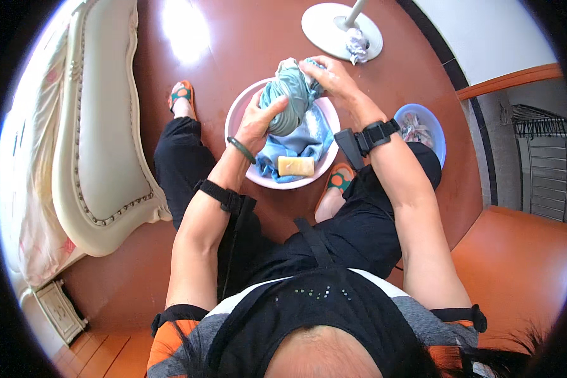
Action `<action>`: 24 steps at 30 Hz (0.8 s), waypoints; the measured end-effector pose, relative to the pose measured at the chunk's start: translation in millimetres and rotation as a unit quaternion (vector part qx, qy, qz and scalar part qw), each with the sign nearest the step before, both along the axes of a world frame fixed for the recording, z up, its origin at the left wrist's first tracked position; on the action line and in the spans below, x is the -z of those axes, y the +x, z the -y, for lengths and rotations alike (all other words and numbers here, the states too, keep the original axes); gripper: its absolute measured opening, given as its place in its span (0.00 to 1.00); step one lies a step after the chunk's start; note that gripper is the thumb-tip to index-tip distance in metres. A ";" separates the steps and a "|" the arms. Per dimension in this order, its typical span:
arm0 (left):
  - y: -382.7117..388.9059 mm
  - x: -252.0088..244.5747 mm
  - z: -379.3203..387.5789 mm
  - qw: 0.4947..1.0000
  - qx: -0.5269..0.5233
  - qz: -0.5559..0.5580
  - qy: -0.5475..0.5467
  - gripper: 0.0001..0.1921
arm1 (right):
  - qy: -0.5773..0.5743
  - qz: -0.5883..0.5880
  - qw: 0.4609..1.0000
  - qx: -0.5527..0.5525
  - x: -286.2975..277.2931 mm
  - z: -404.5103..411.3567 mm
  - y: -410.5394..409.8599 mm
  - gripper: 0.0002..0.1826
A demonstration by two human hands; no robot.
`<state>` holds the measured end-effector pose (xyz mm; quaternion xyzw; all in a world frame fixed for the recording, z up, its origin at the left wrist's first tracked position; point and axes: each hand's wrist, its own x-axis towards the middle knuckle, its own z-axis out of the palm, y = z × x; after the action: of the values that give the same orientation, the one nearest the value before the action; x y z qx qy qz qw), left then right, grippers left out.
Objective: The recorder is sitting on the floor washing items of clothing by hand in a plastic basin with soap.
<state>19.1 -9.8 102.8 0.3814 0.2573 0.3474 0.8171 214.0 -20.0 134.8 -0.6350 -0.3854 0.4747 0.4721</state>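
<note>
A bunched pale blue-green cloth point(286, 101) is held up over the far part of a pink-white basin point(235, 111). My left hand point(260, 118) grips its near left side, thumb on top. At its far right end, my right hand point(330, 78) pinches a gathered part, with some white suds on the back of the hand. Inside the basin lies a blue cloth point(288, 146), partly hidden under the held one. A yellowish bar of soap point(296, 166) rests on the blue cloth near the basin's front rim.
A blue basin point(438, 134) holding crumpled patterned cloth point(415, 128) stands right, beside my knee. Beyond the basins is a white round stand base point(321, 28) with a crumpled whitish item point(356, 45) on it. A cream padded bed end point(108, 118) borders the left. My sandalled feet flank the pink-white basin.
</note>
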 end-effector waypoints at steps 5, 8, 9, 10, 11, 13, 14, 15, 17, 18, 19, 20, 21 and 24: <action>-9.8 -43.3 8.4 0.999 -0.038 0.013 0.003 0.32 | 0.047 0.092 0.991 -0.089 -47.8 23.8 0.4 0.29; -10.8 -62.8 9.0 0.996 -0.026 -0.046 0.078 0.32 | 0.097 0.131 0.987 0.009 -60.3 35.7 -2.8 0.31; -8.9 -69.5 10.6 0.993 -0.030 -0.061 0.099 0.33 | 0.115 0.133 0.984 -0.033 -59.2 36.5 -1.7 0.32; -5.1 -75.7 11.6 0.992 -0.024 -0.065 0.108 0.33 | 0.134 0.136 0.979 -0.073 -56.4 35.7 1.6 0.34; -1.4 -81.1 13.4 0.992 -0.032 -0.059 0.104 0.33 | 0.179 0.103 0.977 -0.046 -48.6 35.5 -1.1 0.32; -2.1 -91.7 14.3 0.993 -0.041 -0.044 0.101 0.32 | 0.131 -0.030 0.990 -0.041 -53.8 46.8 -5.2 0.30; -1.4 -100.0 16.0 0.992 -0.035 -0.051 0.107 0.32 | 0.071 -0.156 0.984 -0.039 -65.0 55.8 -6.4 0.27; -0.9 -108.8 17.5 0.992 -0.034 -0.053 0.107 0.31 | 0.088 -0.202 0.969 -0.110 -73.5 59.1 -2.5 0.21; 4.7 -120.9 19.3 0.989 -0.024 -0.062 0.129 0.28 | 0.114 -0.233 0.960 -0.101 -66.5 54.4 5.7 0.20; 7.5 -124.4 19.1 0.989 -0.018 -0.066 0.133 0.28 | 0.132 -0.259 0.951 -0.100 -60.6 50.8 9.3 0.19; 8.6 -128.2 19.1 0.993 -0.010 -0.071 0.095 0.27 | 0.163 -0.305 0.935 -0.078 -59.7 50.4 10.2 0.18; 9.4 -131.6 17.9 0.996 -0.002 -0.075 0.056 0.26 | 0.167 -0.309 0.933 -0.076 -59.6 51.4 13.8 0.18; 9.2 -123.2 10.7 0.997 0.011 -0.075 0.032 0.22 | 0.183 -0.365 0.911 -0.054 -59.8 52.5 17.6 0.17; -3.1 -97.3 -0.8 0.990 -0.013 -0.098 -0.103 0.19 | 0.200 -0.442 0.874 -0.023 -72.8 56.7 22.8 0.17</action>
<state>16.0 -9.0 200.1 0.3238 0.3751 0.2903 0.8186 236.8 -76.7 207.7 -0.2427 -0.2378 0.6292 0.6990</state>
